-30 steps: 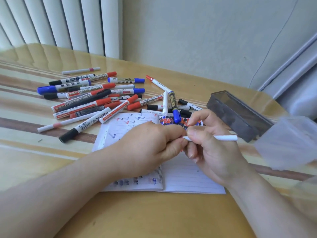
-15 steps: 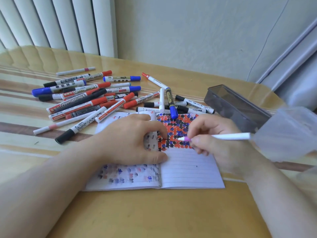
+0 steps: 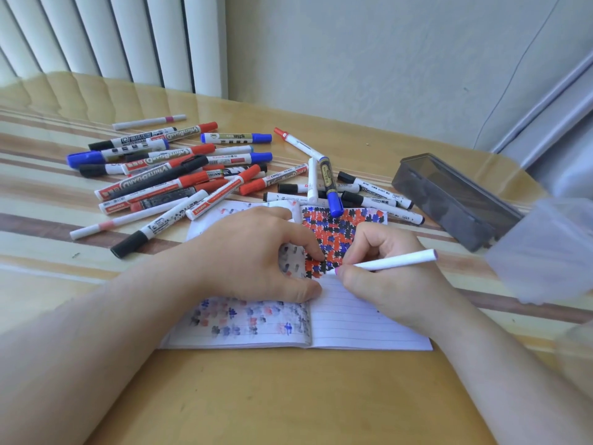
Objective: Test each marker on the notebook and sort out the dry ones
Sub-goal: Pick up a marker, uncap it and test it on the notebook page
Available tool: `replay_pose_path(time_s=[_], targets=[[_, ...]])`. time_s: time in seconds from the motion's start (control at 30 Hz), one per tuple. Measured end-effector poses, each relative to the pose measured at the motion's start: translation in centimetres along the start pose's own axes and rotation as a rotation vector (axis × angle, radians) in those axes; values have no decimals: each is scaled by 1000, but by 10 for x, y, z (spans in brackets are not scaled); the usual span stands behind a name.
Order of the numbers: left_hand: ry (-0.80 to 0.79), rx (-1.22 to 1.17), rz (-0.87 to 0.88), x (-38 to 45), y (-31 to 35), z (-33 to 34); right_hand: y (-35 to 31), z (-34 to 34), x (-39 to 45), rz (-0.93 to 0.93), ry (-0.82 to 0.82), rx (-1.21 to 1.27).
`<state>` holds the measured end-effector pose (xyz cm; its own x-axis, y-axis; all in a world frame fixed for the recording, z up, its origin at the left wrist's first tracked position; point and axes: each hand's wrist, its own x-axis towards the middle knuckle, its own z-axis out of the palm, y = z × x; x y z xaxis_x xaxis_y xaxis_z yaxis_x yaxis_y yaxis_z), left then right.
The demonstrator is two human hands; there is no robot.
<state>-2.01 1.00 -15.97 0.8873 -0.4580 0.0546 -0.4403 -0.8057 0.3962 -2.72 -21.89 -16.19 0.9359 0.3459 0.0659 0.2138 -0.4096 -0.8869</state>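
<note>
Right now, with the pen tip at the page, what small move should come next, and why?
Probably a short stroke on the blank lined paper: the right hand holds the thin white purple-tipped marker tip-down at the edge of the scribbled patch, and the left hand rests on the open lined notebook.

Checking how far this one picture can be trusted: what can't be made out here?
- Head view: white pen tip, hidden by right hand; any fresh mark unseen.
- Notebook left page, partly under left hand.
- Grey box contents, dark and unclear.
- Object at right edge: blurred, cut off.
</note>
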Motion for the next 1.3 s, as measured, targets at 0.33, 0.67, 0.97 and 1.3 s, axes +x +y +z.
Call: replay_pose_path(time_s=[0.33, 0.67, 0.97, 1.3], targets=[[2, 11, -7, 0, 1, 0, 3, 1, 2, -15, -7, -166], [-6, 15, -8, -1, 3, -1, 1, 2, 3, 1, -17, -135], [-11, 24, -11, 0, 3, -1, 3, 1, 5, 52, 17, -16], [-15, 46, 0, -2, 4, -2, 1, 2, 5, 72, 34, -41]])
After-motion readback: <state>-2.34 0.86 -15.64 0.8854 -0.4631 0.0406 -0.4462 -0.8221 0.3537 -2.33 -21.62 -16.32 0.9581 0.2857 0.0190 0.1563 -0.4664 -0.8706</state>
